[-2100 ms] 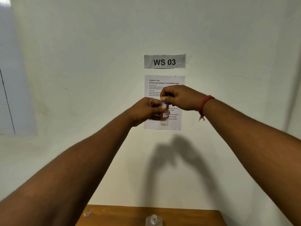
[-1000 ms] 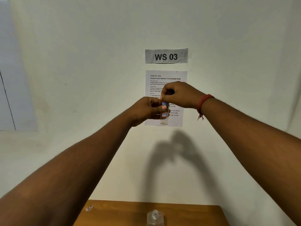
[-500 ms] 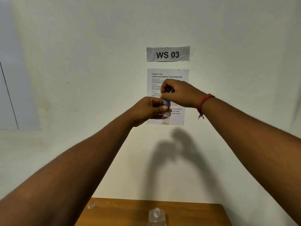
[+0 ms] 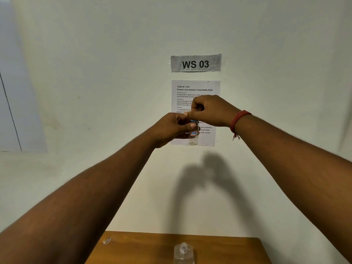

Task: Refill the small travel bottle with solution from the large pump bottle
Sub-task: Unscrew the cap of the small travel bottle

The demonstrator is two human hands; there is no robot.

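I hold the small clear travel bottle (image 4: 194, 137) up in front of the wall, at arm's length. It carries a small red-edged label and a blue cap (image 4: 194, 121). My left hand (image 4: 172, 128) grips the bottle's body from the left. My right hand (image 4: 211, 110) sits over the top, its fingers pinching the blue cap. The large clear bottle (image 4: 183, 253) stands on the wooden table (image 4: 228, 250) at the bottom edge of the view, with an open neck and no pump showing.
A "WS 03" sign (image 4: 196, 63) and a printed task sheet (image 4: 196, 88) hang on the white wall behind my hands. A small scrap (image 4: 107, 240) lies at the table's back left corner. A red thread band (image 4: 238, 121) circles my right wrist.
My right hand has shifted its pinch on the blue cap, turning at the wrist, while my left hand kept the bottle still. The view has tilted down slightly, showing more table.
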